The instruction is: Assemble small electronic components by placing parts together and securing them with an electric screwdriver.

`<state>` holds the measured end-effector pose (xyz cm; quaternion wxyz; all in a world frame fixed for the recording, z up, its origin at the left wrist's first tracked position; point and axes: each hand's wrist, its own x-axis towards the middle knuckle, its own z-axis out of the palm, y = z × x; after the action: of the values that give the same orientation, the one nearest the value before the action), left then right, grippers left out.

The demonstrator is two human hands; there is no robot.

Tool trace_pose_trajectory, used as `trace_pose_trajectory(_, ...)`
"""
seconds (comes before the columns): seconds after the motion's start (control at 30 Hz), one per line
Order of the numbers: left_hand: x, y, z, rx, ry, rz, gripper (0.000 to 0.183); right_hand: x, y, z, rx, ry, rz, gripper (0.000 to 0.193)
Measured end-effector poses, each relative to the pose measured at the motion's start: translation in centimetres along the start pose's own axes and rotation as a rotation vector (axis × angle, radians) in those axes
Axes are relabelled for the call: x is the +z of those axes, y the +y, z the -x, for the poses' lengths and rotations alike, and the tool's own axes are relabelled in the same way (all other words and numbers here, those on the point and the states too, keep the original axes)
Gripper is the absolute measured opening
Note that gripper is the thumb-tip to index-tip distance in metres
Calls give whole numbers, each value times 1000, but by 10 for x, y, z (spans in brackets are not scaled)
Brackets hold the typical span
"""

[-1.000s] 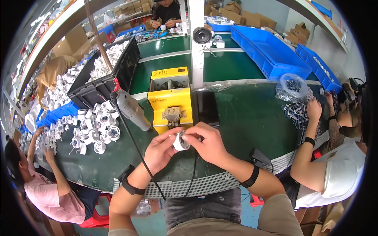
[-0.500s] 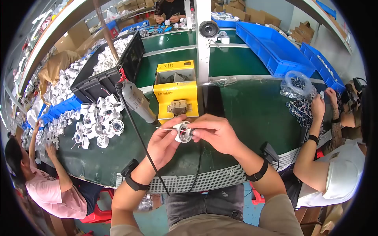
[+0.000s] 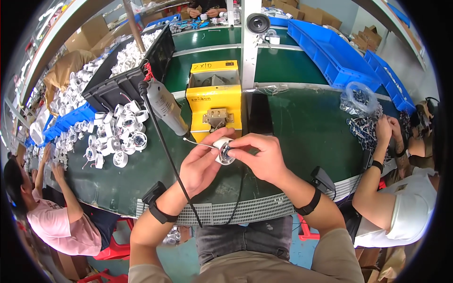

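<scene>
My left hand (image 3: 198,167) holds a small white round housing (image 3: 220,143) from the side, its open face turned toward my right hand. A thin white wire with a small plug (image 3: 197,143) sticks out to the left past my fingers. My right hand (image 3: 262,154) pinches at a small dark round part (image 3: 225,150), perhaps a circuit board, in the mouth of the housing. My fingertips hide some of that part. Just beyond my hands stands a yellow machine (image 3: 214,101) with a metal block on its front.
A grey cylindrical tool (image 3: 165,106) with a black cord hangs left of the machine. Further left are piled white housings (image 3: 113,137) and a black crate (image 3: 111,89). A black flat slab (image 3: 260,113), blue trays (image 3: 337,63) and wired parts (image 3: 361,129) lie rightward. Co-workers sit on both sides.
The small dark part was at the housing's right edge and now sits across its open face, with my right fingers on it. The housing has turned slightly.
</scene>
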<state>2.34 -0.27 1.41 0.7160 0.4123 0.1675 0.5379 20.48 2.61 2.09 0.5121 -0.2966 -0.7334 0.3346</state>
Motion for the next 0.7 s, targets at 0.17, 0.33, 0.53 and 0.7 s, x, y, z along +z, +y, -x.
trace_pose_trajectory(0.17, -2, -2, 0, -3, 0, 3, 45, 0, 1, 1, -34, -8, 92, 17)
trace_pose_trajectory(0.33, -3, -9, 3, 62, -121, -1, 57, 9, 4, 2, -24, 116, -11, 29)
trace_pose_trajectory(0.53, 0, -3, -4, -206, 116, -384, 55, 2, 9, 0, 200, -8, -91, 21)
trace_pose_trajectory(0.7, -19, -7, -7, -342, 213, -277, 45, 20, 5, -9, -138, 188, 381, 26)
